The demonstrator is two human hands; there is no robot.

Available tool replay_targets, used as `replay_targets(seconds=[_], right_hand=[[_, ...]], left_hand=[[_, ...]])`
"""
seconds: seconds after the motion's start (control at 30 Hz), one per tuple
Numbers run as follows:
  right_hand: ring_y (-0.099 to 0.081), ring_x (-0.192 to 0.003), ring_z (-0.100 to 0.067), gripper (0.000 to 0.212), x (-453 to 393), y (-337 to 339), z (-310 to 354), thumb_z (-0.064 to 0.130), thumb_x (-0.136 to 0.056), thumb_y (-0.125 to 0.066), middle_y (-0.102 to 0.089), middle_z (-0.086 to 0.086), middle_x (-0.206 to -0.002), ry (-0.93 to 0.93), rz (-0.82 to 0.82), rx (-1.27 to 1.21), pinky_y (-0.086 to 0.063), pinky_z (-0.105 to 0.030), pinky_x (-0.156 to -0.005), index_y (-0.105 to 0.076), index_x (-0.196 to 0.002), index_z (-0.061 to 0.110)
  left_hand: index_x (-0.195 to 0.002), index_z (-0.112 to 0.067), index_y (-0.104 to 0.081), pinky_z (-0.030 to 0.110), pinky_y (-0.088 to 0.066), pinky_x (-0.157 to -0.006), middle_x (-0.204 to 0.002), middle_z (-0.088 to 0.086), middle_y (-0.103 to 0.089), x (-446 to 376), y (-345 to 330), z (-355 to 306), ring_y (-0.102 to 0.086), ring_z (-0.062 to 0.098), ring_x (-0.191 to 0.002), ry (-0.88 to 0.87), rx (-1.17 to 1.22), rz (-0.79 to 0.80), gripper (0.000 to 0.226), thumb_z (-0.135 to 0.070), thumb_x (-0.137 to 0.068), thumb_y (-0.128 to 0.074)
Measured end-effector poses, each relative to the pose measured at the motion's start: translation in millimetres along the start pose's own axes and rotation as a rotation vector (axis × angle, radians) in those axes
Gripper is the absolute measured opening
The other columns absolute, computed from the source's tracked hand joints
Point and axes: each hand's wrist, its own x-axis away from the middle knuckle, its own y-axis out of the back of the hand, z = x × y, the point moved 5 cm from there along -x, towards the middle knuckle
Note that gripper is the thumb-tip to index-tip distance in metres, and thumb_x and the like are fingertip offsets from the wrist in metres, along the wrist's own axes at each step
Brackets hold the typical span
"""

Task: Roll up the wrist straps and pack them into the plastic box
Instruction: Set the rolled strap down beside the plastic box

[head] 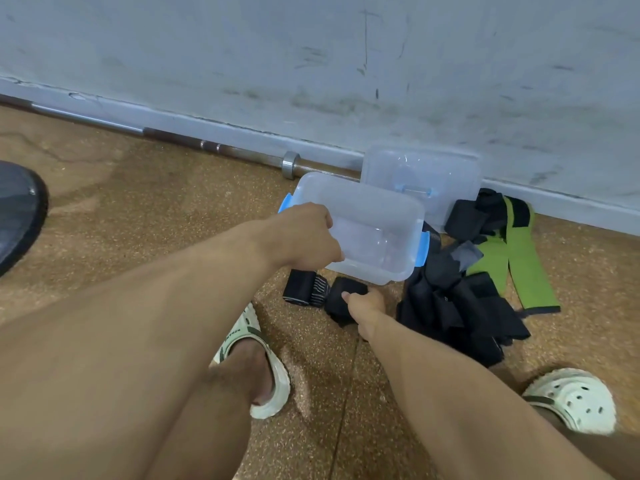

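Left hand (304,237) curled over box (374,233) rim at centre frame, steadying it; right hand (363,306) pinching black rolled strap (341,299) just below, ready for packing

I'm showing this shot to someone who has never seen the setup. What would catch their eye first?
Probably the clear plastic box with blue clips at centre, gripped at its near-left rim by the left hand. Next, the bright green straps in the dark pile to its right, while the right hand holds a black rolled strap just below the box.
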Motion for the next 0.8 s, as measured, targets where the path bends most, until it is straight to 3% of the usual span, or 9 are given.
replay_targets(seconds=[0.07, 0.17, 0.3, 0.43, 0.6, 0.8], right_hand=[[-0.052, -0.135, -0.034, 0.066, 0.1, -9.6, -1.8, 0.019, -0.093, -0.074, -0.053, -0.010, -0.150, 0.001, 0.022, -0.020, -0.045, -0.041, -0.109, -0.043, -0.152, 0.011], [-0.058, -0.127, -0.033, 0.051, 2.2, -25.0, -2.1, 0.016, -0.095, -0.073, -0.062, -0.011, -0.140, 0.011, 0.076, -0.035, -0.047, -0.036, -0.100, -0.054, -0.141, 0.009], [-0.060, -0.124, -0.035, 0.044, 5.1, -33.5, 0.9, 0.014, -0.096, -0.072, -0.064, -0.013, -0.137, 0.019, 0.077, -0.065, -0.046, -0.033, -0.093, -0.059, -0.137, 0.007], [-0.060, -0.122, -0.033, 0.042, 5.5, -39.6, 5.1, 0.018, -0.097, -0.071, -0.065, -0.010, -0.134, 0.043, 0.107, -0.054, -0.047, -0.031, -0.089, -0.061, -0.136, 0.009], [-0.065, -0.117, -0.031, 0.043, 2.5, -43.7, 2.0, 0.025, -0.092, -0.078, -0.070, -0.009, -0.129, 0.074, 0.078, 0.001, -0.054, -0.038, -0.099, -0.067, -0.132, 0.012], [-0.064, -0.119, -0.029, 0.044, 12.5, -27.6, 10.3, 0.032, -0.092, -0.076, -0.069, -0.006, -0.131, 0.157, 0.089, 0.129, -0.051, -0.038, -0.103, -0.067, -0.131, 0.012]], left_hand=[[-0.151, -0.023, -0.041, 0.030, -0.042, -0.092, -0.145, -0.002, -0.049, -1.3, 0.5, -1.8, -0.051, 0.019, -0.119, -0.006, -0.005, -0.007, 0.062, -0.037, -0.095, -0.066], [-0.150, -0.023, -0.042, 0.029, -0.041, -0.091, -0.144, -0.002, -0.049, -1.8, -0.7, -1.6, -0.051, 0.019, -0.117, -0.003, -0.018, -0.008, 0.061, -0.037, -0.095, -0.066], [-0.151, -0.022, -0.041, 0.029, -0.039, -0.092, -0.145, -0.001, -0.049, -0.7, -3.2, 4.1, -0.051, 0.021, -0.123, 0.014, -0.051, 0.012, 0.066, -0.040, -0.094, -0.068], [-0.150, -0.025, -0.042, 0.036, -0.046, -0.103, -0.142, -0.002, -0.052, 0.0, -3.1, 6.4, -0.054, 0.022, -0.123, 0.027, -0.072, 0.010, 0.066, -0.043, -0.092, -0.069], [-0.150, -0.023, -0.043, 0.033, -0.046, -0.098, -0.144, -0.001, -0.051, -2.0, -4.1, 4.0, -0.054, 0.021, -0.122, 0.014, -0.082, 0.004, 0.061, -0.036, -0.095, -0.066], [-0.148, -0.022, -0.044, 0.029, -0.037, -0.090, -0.147, 0.003, -0.049, -6.2, -5.4, 0.2, -0.049, 0.025, -0.128, -0.009, -0.139, 0.004, 0.048, -0.017, -0.101, -0.050]])
